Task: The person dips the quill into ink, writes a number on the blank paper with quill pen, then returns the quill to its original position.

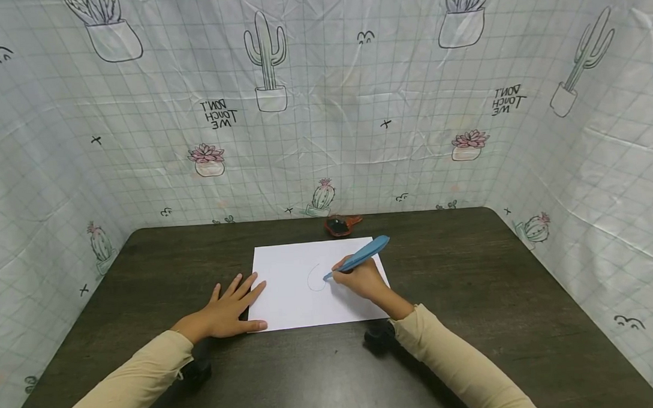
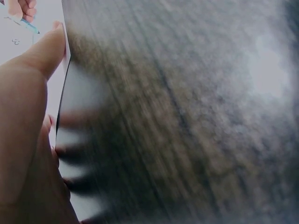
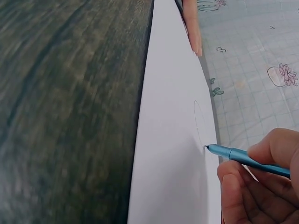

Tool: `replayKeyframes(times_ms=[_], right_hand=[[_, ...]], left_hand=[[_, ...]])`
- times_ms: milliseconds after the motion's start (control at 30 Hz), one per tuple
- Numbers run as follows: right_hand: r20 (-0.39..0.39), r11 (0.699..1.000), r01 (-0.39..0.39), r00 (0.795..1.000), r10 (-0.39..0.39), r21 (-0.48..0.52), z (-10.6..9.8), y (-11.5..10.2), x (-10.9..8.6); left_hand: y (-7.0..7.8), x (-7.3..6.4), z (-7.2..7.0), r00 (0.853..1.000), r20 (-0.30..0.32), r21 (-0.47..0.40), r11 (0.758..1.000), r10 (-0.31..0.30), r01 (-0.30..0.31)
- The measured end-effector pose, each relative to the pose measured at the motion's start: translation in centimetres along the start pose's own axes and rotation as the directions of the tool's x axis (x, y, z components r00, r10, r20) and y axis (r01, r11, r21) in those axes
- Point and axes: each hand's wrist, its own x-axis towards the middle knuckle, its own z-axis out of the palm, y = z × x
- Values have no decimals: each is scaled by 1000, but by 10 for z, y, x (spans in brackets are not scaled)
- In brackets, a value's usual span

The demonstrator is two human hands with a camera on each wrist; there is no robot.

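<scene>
A white sheet of paper (image 1: 287, 304) lies on the dark table with a thin curved line (image 1: 309, 279) drawn near its middle. My right hand (image 1: 361, 278) pinches a blue pen (image 1: 368, 250) whose upper end is broad and feather-shaped. Its tip meets the paper at the end of the curve, which the right wrist view shows as a narrow loop. Fingers spread, my left hand (image 1: 227, 312) rests across the sheet's left edge, the thumb on the lower left corner. In the left wrist view the left thumb (image 2: 42, 51) lies along the paper's edge.
Behind the sheet, near the table's back edge, sits a small orange-red and black object (image 1: 340, 225). A white grid-patterned cloth (image 1: 346, 137) with cactus drawings surrounds the back and sides. Dark wood tabletop (image 1: 459, 283) extends around the paper.
</scene>
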Motion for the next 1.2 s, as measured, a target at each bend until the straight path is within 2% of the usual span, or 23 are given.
replayKeyframes(times_ms=[633, 800, 1000, 1200], right_hand=[[-7, 998, 5, 1000, -5, 59, 16, -2, 3], [0, 998, 21, 1000, -21, 58, 19, -3, 3], [19, 997, 50, 998, -51, 63, 21, -4, 3], [44, 993, 90, 995, -93, 72, 24, -6, 1]], left_hand=[[-8, 3, 6, 1000, -14, -7, 1000, 20, -20], [-10, 4, 9, 999, -23, 1, 1000, 24, -24], [-5, 3, 4, 1000, -2, 10, 1000, 3, -3], [-5, 3, 5, 1000, 4, 20, 1000, -8, 8]])
